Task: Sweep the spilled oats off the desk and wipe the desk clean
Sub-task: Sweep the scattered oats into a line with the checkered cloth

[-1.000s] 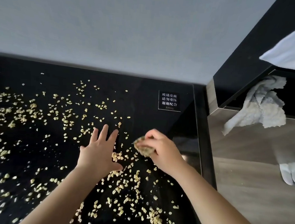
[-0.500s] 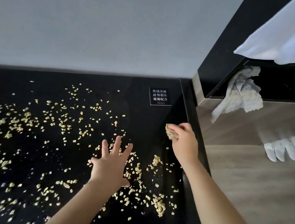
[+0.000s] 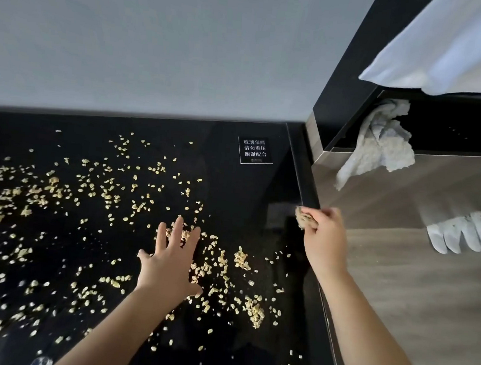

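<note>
1. Step in hand: judged to be the sweeping stage. Wiping has not begun and most of the spill is uncleared.
2. Oats [image 3: 103, 189]: scattered over the black desk [image 3: 233, 181], from just left of the label [image 3: 255, 151] out to the far left and down toward the near edge. The densest patches lie below the label. The strip directly under the label is nearly bare.
3. Left hand [image 3: 169, 263]: below and left of the label, palm down on the desk, fingers straight and spread. Its fingertips touch a small heap of flakes and it holds nothing.
4. Right hand [image 3: 325, 241]: below and right of the label, at the desk's right edge. Its fingers are curled tight round a clump [image 3: 305, 218] of gathered oats.
5. Cloth [image 3: 380, 144]: crumpled on a dark ledge right of the label, apart from both hands and untouched.
6. Next move, as judged: the clump needs dropping clear of the desk. The flat hand then needs to rake the patches below the label toward that same edge in repeated passes.
7. Risk: flakes are light and the surface is glossy, so a quick stroke may scatter them. The fine crumbs will need the cloth.
</note>
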`<state>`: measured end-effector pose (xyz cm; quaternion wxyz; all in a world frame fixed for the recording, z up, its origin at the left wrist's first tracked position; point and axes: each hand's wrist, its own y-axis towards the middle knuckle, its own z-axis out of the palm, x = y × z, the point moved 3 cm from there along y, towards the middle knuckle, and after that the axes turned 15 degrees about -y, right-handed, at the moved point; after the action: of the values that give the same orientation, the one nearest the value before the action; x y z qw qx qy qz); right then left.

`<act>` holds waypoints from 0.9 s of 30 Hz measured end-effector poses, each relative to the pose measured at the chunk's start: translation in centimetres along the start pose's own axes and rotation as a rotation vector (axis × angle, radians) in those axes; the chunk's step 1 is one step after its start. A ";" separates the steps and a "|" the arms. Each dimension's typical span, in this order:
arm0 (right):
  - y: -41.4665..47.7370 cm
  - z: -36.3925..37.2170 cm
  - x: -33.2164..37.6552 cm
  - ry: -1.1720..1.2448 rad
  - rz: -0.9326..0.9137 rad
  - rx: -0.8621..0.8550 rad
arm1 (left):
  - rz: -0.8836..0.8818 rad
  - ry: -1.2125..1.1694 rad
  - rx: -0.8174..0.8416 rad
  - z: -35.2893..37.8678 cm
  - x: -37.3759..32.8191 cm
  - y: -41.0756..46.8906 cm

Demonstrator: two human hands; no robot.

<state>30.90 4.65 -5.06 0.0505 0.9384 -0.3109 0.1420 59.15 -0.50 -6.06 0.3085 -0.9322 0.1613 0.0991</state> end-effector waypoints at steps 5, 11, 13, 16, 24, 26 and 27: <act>-3.0 3.0 1.2 -0.089 -0.032 0.068 | -0.032 -0.030 0.016 2.3 -0.3 -2.0; -7.3 5.5 9.5 0.059 -0.385 0.281 | -0.067 -0.118 -0.013 2.3 0.2 -2.9; -7.9 5.2 10.2 0.133 -0.438 0.364 | -0.100 -0.152 -0.041 2.3 0.7 -3.4; -6.9 2.8 8.1 0.215 -0.345 0.328 | -0.149 -0.186 -0.063 2.6 1.6 -4.4; -6.5 0.9 -2.7 -0.037 0.023 0.077 | -0.146 -0.210 -0.049 3.6 1.4 -6.1; -8.0 2.0 -1.2 -0.019 -0.024 0.084 | -0.152 -0.203 -0.047 3.7 1.4 -6.1; -8.5 2.6 0.2 0.004 -0.056 0.094 | -0.156 -0.199 -0.043 3.7 1.4 -6.0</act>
<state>36.76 10.91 -7.51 0.0110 0.9478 -0.2776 0.1566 62.29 5.97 -6.06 0.3095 -0.9339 0.0547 0.1703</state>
